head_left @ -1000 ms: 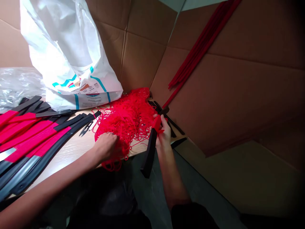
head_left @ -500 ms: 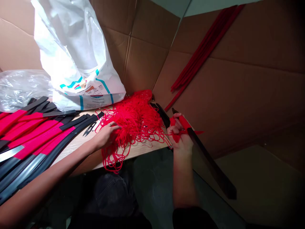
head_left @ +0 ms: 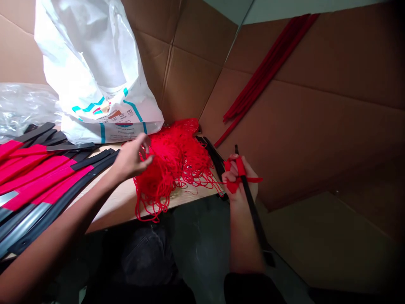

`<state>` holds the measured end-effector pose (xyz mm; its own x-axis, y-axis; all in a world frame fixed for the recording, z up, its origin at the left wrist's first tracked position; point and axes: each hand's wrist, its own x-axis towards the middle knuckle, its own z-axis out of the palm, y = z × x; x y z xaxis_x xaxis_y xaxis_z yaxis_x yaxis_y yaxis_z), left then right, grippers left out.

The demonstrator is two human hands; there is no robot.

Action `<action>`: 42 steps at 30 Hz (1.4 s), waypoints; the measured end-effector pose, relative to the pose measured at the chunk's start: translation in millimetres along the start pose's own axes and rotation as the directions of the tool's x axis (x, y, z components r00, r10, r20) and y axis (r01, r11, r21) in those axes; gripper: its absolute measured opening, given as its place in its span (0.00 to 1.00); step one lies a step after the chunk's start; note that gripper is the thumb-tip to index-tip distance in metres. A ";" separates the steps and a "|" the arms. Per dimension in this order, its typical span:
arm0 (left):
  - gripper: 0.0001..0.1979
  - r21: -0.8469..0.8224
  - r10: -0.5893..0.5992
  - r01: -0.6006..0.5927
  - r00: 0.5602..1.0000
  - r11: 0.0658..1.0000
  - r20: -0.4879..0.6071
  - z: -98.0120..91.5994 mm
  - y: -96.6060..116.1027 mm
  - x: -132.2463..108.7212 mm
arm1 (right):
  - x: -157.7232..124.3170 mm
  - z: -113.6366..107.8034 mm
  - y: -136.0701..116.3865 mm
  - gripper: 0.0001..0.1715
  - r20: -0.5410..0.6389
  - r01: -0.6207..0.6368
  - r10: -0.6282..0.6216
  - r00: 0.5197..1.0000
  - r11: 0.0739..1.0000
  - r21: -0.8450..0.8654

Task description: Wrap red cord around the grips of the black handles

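Note:
My left hand (head_left: 134, 157) is raised at the left edge of a tangled heap of red cord (head_left: 177, 154). Its thumb and fingers are apart, slightly blurred, with nothing visible between them. Farther right, my right hand (head_left: 236, 175) is closed around a long black flat bar (head_left: 252, 202) wrapped in red near its upper end. The bar slants down over my forearm. A red strip (head_left: 255, 180) sticks out to the right of this fist, and a thin red cord runs from it towards the heap.
Several black and silver bars with red wrapping (head_left: 41, 181) lie at the left. Behind stand a white plastic bag (head_left: 95, 76) and clear plastic wrap (head_left: 27, 107). Red strips (head_left: 265, 71) hang against the cardboard wall (head_left: 332, 126). The wooden table (head_left: 118, 202) has its front edge near my legs.
My left hand has lifted off the cord heap and moved up and left, its fingers spreading. The bar in my right hand has swung to a steeper angle, its lower end nearer my forearm.

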<state>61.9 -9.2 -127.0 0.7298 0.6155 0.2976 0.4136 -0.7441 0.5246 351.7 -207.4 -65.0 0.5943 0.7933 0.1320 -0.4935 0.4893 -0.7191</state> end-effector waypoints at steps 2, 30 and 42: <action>0.12 0.042 0.003 -0.008 0.992 0.999 0.128 23.4 5.9 0.9 | -1.4 10.5 -2.9 0.07 -0.020 0.015 -0.015 1.000 1.000 0.014; 0.18 0.303 -0.129 0.050 0.961 0.952 0.246 20.3 -3.2 29.8 | -46.0 28.0 -143.4 0.12 -0.541 0.366 0.007 0.841 0.728 0.579; 0.16 0.230 -0.063 -0.015 0.941 0.973 0.331 78.9 50.7 7.6 | -42.4 26.6 -111.4 0.30 -0.164 0.293 -0.337 0.927 0.925 -0.243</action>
<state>131.4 -62.8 -161.1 0.8411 0.5405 -0.0175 0.5165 -0.7934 0.3220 364.6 -286.0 27.7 0.8215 0.5110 0.2529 -0.1274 0.5969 -0.7921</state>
